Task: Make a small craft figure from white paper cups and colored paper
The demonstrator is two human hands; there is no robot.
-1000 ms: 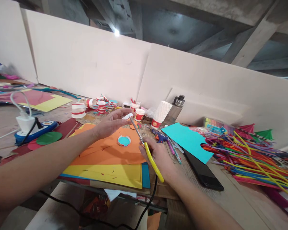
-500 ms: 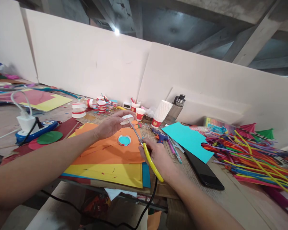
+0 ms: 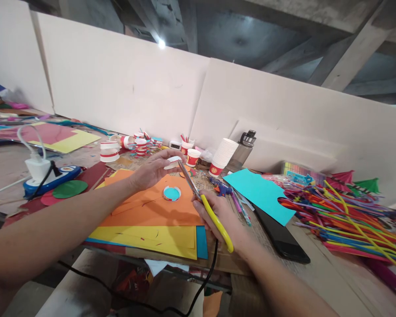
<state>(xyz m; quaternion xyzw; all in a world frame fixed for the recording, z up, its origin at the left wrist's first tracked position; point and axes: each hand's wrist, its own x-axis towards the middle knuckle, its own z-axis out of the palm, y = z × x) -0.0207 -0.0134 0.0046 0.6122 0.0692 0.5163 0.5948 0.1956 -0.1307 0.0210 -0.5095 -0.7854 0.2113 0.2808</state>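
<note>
My left hand (image 3: pixel 153 171) pinches a small white paper cup piece (image 3: pixel 172 163) above the sheets. In my right hand (image 3: pixel 218 213) are scissors with yellow handles (image 3: pixel 217 222); their blades point up and left, with the tips at the right edge of the cup piece. Under both hands lies a stack of orange paper (image 3: pixel 132 211) over yellow sheets (image 3: pixel 145 241). On the orange paper sits a shallow white ring with a blue inside (image 3: pixel 171 193).
Behind are a stack of paper cups (image 3: pixel 223 156), a water bottle (image 3: pixel 244 149) and cut cup pieces (image 3: pixel 140 147). To the right lie a glue gun (image 3: pixel 223 189), blue paper (image 3: pixel 260 193), a black phone (image 3: pixel 280 237) and pipe cleaners (image 3: pixel 356 224). A power strip (image 3: pixel 53 179) stands left.
The scissors have swung slightly right and steeper, with their tips drawn back to the cup piece's edge. The cup piece has tilted and shifted slightly left in my left hand.
</note>
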